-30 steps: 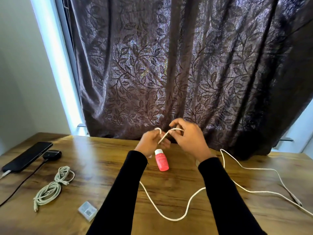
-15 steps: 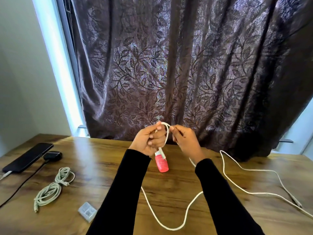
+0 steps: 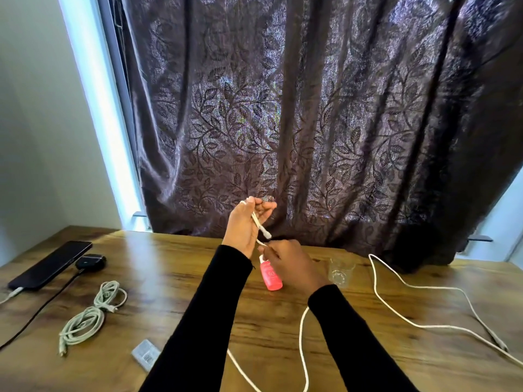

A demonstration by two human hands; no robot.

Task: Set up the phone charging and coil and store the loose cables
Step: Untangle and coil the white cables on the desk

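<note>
A long white cable (image 3: 396,282) snakes over the wooden table (image 3: 169,278) from the right edge to my hands. My left hand (image 3: 246,224) is raised, palm toward me, with the cable's plug end looped over its fingers and held under the thumb. Just below it, my right hand (image 3: 294,261) pinches the same cable and draws it down. At the far left a black phone (image 3: 51,264) lies with a cable plugged into its near end, beside a small black charger (image 3: 92,261). A coiled grey cable (image 3: 90,315) rests near them.
A pink bottle (image 3: 271,275) lies on the table under my hands, and a clear glass (image 3: 341,271) stands to its right. A small clear box (image 3: 145,354) sits near the front edge. A dark leaf-patterned curtain (image 3: 283,123) hangs behind the table.
My left hand has lifted and turned palm-in with the cable end across it. My right hand has dropped from beside it to below it, sliding along the cable.
</note>
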